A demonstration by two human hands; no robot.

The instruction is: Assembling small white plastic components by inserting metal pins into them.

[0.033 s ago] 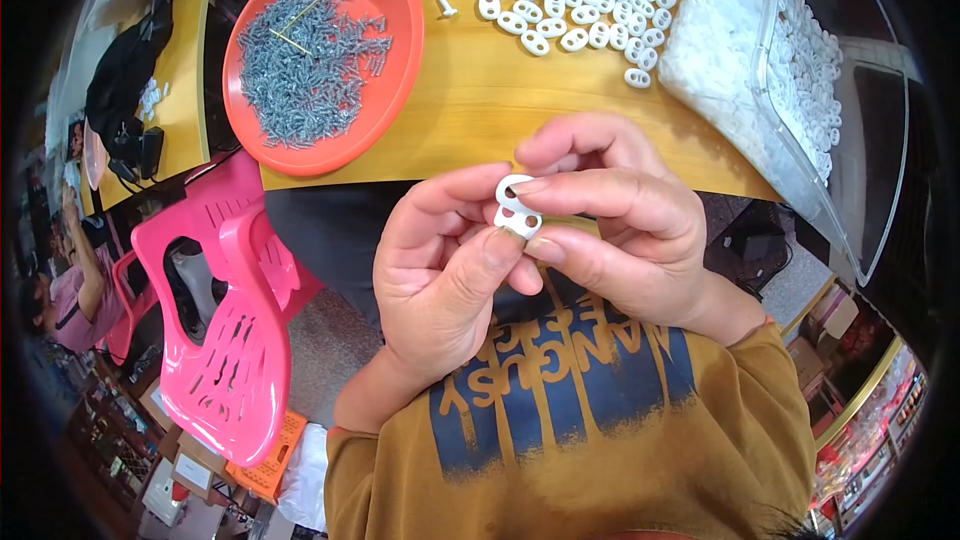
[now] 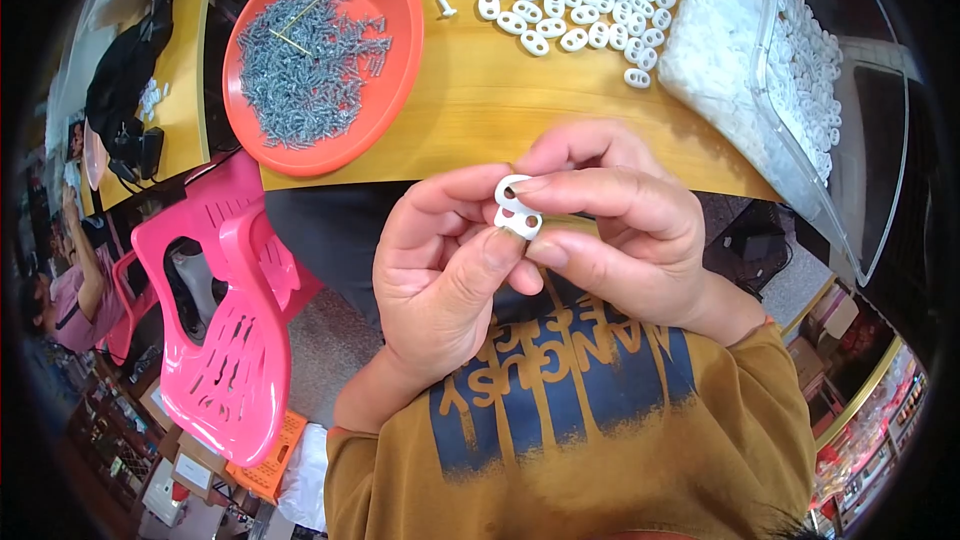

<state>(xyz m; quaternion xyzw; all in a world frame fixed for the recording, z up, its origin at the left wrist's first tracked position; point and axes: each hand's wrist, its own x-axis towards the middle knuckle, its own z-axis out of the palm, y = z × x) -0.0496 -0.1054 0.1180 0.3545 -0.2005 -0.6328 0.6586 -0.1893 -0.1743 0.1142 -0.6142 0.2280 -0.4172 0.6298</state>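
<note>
Wooden desk (image 2: 500,105): a red bowl (image 2: 408,60) of screws (image 2: 300,80) sits at its near left corner, loose links (image 2: 533,42) near the far edge, a clear tub (image 2: 800,175) over the right edge, probably all for easy reach. Off the near edge, the left hand (image 2: 435,270) pinches a white piece (image 2: 519,223) in a closed grip, likely to steady it; the right hand's (image 2: 640,225) thumb and forefinger nearly close around it, but whether they pinch I cannot tell. Pink chair (image 2: 225,380) left.

Wood table (image 2: 480,125) ahead, second table (image 2: 191,60) far left. Pink chair (image 2: 262,365) stands at left, grey speckled floor (image 2: 335,340) beside it. Orange crate (image 2: 268,465) and cardboard boxes (image 2: 198,462) near the chair.
</note>
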